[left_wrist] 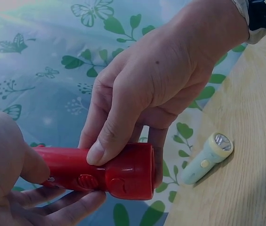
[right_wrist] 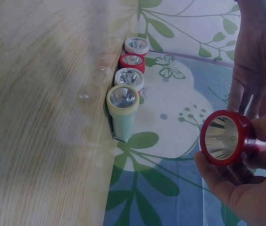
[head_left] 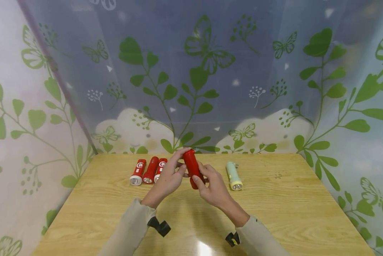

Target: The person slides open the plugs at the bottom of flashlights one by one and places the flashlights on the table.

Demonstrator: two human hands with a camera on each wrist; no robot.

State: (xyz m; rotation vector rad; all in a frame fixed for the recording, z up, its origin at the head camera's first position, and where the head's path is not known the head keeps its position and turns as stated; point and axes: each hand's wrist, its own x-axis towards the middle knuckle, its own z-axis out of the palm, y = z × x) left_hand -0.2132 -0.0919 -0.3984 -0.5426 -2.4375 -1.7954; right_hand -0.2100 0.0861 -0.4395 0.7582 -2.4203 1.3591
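Note:
Both hands hold a red flashlight [head_left: 193, 166] up over the table's middle, lens end toward me. My left hand [head_left: 171, 174] is at the tail end, its thumb and fingers on either side of the body in the left wrist view. Around the wider head end curls my right hand [left_wrist: 147, 84], thumb on the near side and fingers behind. A ribbed switch [left_wrist: 87, 181] shows on the body. The right wrist view shows the lens and silver reflector [right_wrist: 221, 137] inside a red rim. Thin prongs [head_left: 195, 150] stick out by the tail end.
Left of the hands lie two red-and-white flashlights [head_left: 138, 172] [head_left: 161, 168] with a plain red flashlight [head_left: 151, 170] between them. A mint-green flashlight [head_left: 233, 175] with a yellow rim lies to the right. Patterned cloth [head_left: 210, 106] hangs behind the wooden table [head_left: 290, 209] and along its sides.

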